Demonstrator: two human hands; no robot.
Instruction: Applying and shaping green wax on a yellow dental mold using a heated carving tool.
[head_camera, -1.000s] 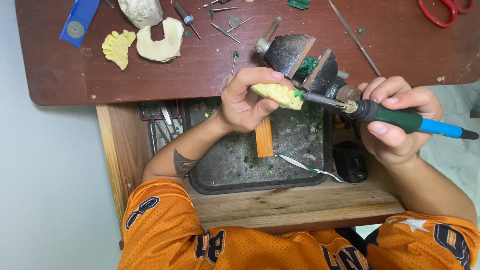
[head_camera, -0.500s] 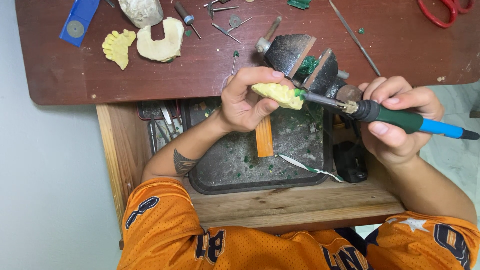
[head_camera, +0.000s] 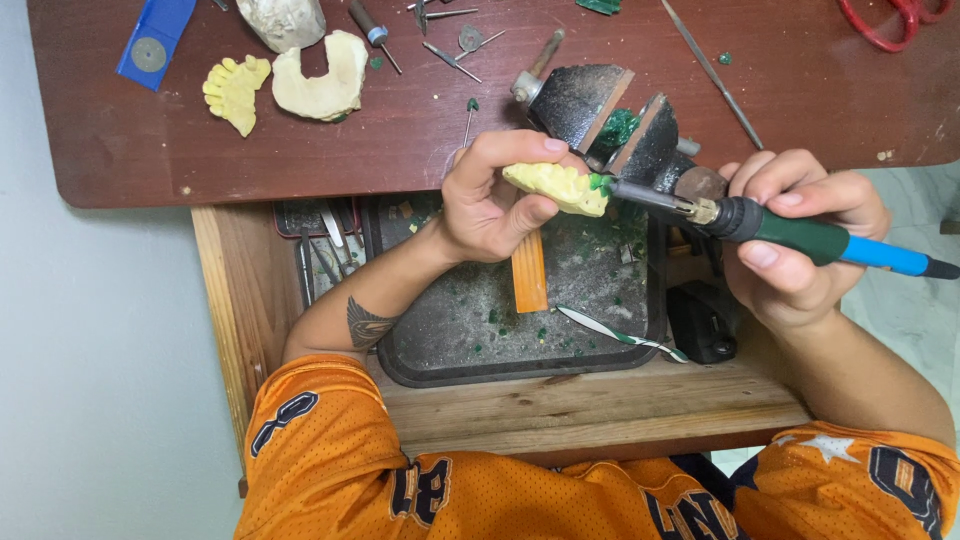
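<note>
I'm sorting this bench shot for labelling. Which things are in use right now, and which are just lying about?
In use:
left hand gripping yellow cast
right hand holding green-handled tool, tip at the cast

Lying about:
two pale casts
red scissors
blue card
orange strip in dark tray

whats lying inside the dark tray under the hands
Inside the dark tray: green wax chips, an orange strip and a thin white-green tool. The left hand covers the strip's top end.

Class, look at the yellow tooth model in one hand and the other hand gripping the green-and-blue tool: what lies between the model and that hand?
In the head view, only the tool's metal shaft spans from the right hand to the yellow tooth model held by the left hand; behind it sits the dark vise.
</note>
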